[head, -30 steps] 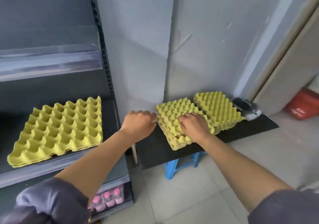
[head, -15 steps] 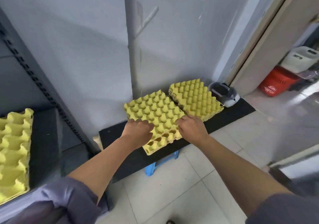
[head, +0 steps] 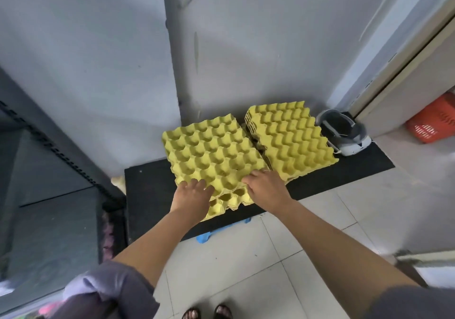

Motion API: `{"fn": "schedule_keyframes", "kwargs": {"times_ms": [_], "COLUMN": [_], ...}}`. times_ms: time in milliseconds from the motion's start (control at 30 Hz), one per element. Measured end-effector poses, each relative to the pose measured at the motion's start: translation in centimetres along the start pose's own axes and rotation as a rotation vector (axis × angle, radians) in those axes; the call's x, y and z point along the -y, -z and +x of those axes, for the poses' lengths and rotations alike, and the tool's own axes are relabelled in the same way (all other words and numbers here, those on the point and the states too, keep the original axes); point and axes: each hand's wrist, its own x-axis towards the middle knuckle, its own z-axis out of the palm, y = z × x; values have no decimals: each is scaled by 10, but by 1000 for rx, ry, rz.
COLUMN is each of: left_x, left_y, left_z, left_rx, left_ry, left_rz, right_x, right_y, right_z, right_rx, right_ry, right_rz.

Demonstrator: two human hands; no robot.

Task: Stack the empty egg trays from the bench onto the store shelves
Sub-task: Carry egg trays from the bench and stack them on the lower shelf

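I have both hands at the near edge of the left stack of egg trays (head: 211, 151), which sits on the black surface (head: 147, 190) against the wall. The left hand (head: 193, 197) lies over the front-left corner with fingers spread flat on the top tray; I cannot tell whether any finger is hooked beneath an edge. The right hand (head: 267, 187) covers the front-right corner, fingertips curled at the rim — this grip appears narrow and pinched on the top tray, though the underside is hidden. I judge the two-corner placement is meant to peel the uppermost tray off its nested neighbours without flexing the pulp: a lower tray (head: 226, 204) juts out toward me beneath the hands, so separation has started.

Count:
- Tray stacks on the surface: two. The right stack (head: 293, 139) stands just beside the left one, untouched.
- Trays per stack: several layers show at the edges; an exact number cannot be read.
- Hands engaged: two.

The store shelves (head: 49, 195) stand at far left, well apart from the stacks; no tray is visible on them in this view. A grey-and-white device (head: 344, 134) rests at the right end of the surface.
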Motion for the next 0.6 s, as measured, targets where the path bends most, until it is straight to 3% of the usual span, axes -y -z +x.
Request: {"fn": "schedule_keyframes", "kwargs": {"times_ms": [367, 433, 600], "left_x": [-17, -12, 11], "left_y": [-44, -35, -4], "left_z": [46, 42, 42], "left_rx": [-67, -181, -377], "left_ry": [-71, -76, -58], "left_rz": [41, 7, -132], "right_x": [-7, -3, 11], "right_y": [-56, -49, -22], "right_z": [19, 17, 25], "right_rx": [16, 80, 54], "right_ry": [-25, -100, -424], "right_rz": [88, 147, 356]}}
